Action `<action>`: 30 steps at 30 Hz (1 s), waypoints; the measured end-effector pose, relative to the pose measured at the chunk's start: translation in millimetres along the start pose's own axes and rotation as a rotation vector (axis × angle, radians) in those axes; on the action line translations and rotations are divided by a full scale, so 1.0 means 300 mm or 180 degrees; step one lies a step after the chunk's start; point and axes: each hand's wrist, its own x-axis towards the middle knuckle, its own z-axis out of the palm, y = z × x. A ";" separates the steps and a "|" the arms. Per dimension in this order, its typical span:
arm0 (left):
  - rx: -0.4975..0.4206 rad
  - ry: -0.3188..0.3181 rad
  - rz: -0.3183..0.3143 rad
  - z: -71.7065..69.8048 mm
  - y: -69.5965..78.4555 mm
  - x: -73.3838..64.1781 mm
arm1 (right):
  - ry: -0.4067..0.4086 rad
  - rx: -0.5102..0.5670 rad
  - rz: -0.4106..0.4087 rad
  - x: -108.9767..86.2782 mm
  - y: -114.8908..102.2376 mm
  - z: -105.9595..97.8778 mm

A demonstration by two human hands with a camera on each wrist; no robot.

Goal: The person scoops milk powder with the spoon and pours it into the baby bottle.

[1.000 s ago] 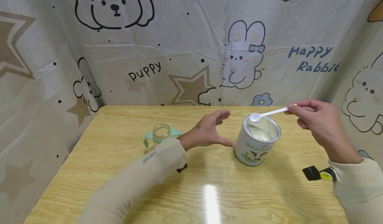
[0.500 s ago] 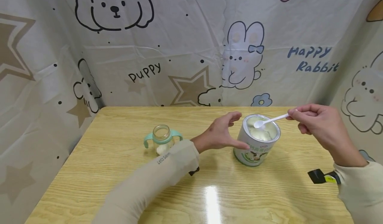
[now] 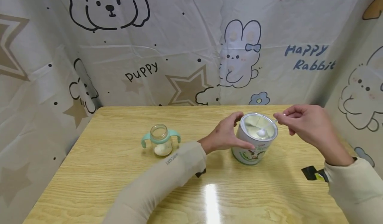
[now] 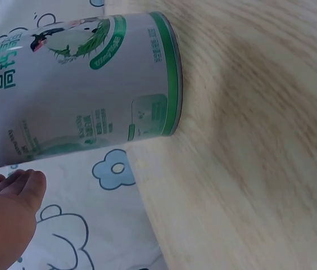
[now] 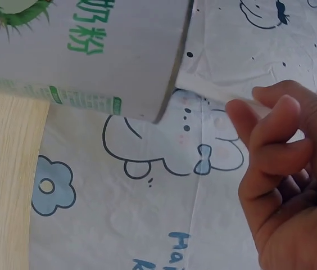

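Observation:
An open milk powder can (image 3: 250, 154) stands on the table, showing pale powder inside its silver rim. My left hand (image 3: 224, 132) is around its near-left side, thumb across the front and fingers at the back by the rim. In the left wrist view, those fingers (image 4: 26, 188) lie close beside the can wall. My right hand (image 3: 308, 126) pinches the handle of a white measuring scoop (image 3: 262, 133), whose bowl is down inside the can. The right wrist view shows thumb and forefinger on the handle (image 5: 220, 94), the can hiding the bowl.
A baby bottle (image 3: 160, 136) with mint-green handles, uncapped and partly filled with white powder, stands left of the can on the wooden table (image 3: 119, 184). A printed cloth (image 3: 179, 44) hangs behind and at the sides.
My left hand has moved right, from beside the can to around it. My right hand has lowered the scoop bowl from over the rim down into the can.

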 end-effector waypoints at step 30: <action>-0.0100 0.0133 -0.0224 0.032 0.007 0.000 | -0.0278 0.0059 -0.0328 0.057 -0.070 0.138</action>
